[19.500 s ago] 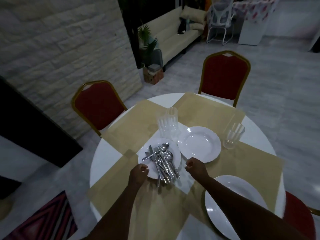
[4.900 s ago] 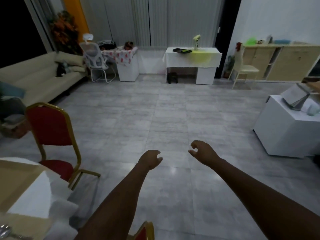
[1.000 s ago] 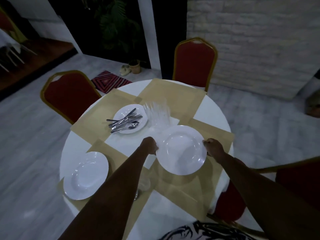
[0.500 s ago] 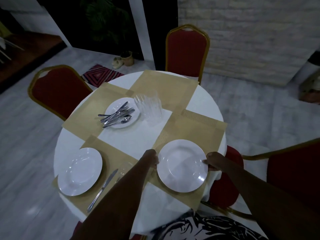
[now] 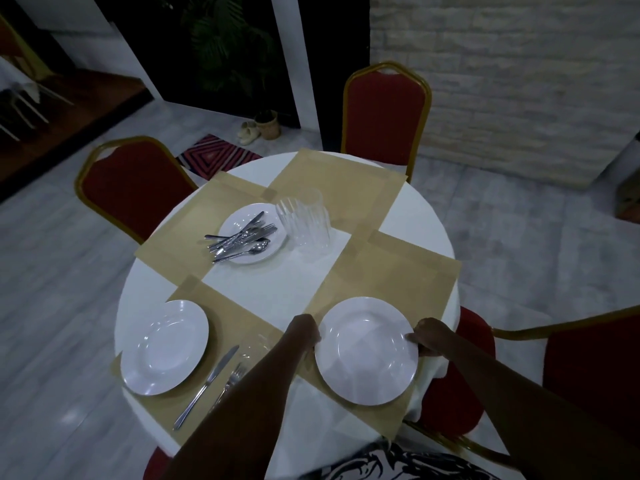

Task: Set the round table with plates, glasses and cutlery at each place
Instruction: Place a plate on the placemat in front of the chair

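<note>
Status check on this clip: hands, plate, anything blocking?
Left hand and right hand both grip the near plate by its rim, over the near placemat. Nothing blocking. Spare cutlery piled on the far plate.

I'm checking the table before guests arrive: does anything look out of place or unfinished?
Nothing is spilled or broken. The cutlery pile sits loose on a small plate mid-table, beside clustered glasses. The near-right plate, held by both hands, left hand and right hand, has no cutlery.
</note>
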`<state>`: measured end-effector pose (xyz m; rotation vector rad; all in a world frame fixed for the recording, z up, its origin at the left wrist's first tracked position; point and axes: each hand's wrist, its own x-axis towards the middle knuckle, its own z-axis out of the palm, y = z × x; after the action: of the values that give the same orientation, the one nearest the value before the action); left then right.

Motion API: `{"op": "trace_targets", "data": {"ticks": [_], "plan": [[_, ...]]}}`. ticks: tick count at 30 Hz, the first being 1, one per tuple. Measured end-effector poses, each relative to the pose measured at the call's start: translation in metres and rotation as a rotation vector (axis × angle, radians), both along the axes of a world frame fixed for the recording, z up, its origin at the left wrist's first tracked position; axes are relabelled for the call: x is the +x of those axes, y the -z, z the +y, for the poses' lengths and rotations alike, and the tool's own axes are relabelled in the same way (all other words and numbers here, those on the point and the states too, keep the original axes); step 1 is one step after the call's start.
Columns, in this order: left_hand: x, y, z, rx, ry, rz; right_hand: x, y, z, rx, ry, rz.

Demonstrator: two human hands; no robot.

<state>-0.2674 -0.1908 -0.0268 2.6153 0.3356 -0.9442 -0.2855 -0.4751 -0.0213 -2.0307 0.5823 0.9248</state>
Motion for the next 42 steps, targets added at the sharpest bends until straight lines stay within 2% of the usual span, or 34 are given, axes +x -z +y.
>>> {"op": "trace_targets", "data": {"ticks": [2,3,4,6,12,18,29,36,42], "plan": [[0.008,-0.013,-0.004,-0.076,-0.039,-0.008,0.01,0.002,-0.001,-0.144,-0.166,-0.085],[0.011,-0.024,-0.007,-0.055,0.051,-0.021,0.015,0.0,0.002,-0.21,-0.226,-0.154],[0.016,-0.034,-0.009,-0.041,0.11,-0.056,0.02,-0.004,0.004,-0.25,-0.272,-0.205],[0.03,-0.051,-0.009,-0.074,0.085,-0.165,0.032,-0.016,0.014,-0.299,-0.322,-0.317],[0.076,-0.094,0.009,-0.115,0.056,-0.353,0.088,-0.044,0.056,-0.219,-0.349,-0.523],[0.106,-0.117,0.034,-0.047,0.066,-0.376,0.14,-0.064,0.104,-0.114,-0.327,-0.648],[0.137,-0.082,0.048,-0.118,-0.007,-0.358,0.211,-0.045,0.161,0.012,-0.187,-0.662],[0.125,-0.051,0.055,-0.12,-0.035,-0.237,0.223,-0.027,0.175,0.068,-0.087,-0.717],[0.127,-0.048,0.056,-0.121,-0.021,-0.222,0.222,-0.026,0.163,0.061,-0.079,-0.767]]}}
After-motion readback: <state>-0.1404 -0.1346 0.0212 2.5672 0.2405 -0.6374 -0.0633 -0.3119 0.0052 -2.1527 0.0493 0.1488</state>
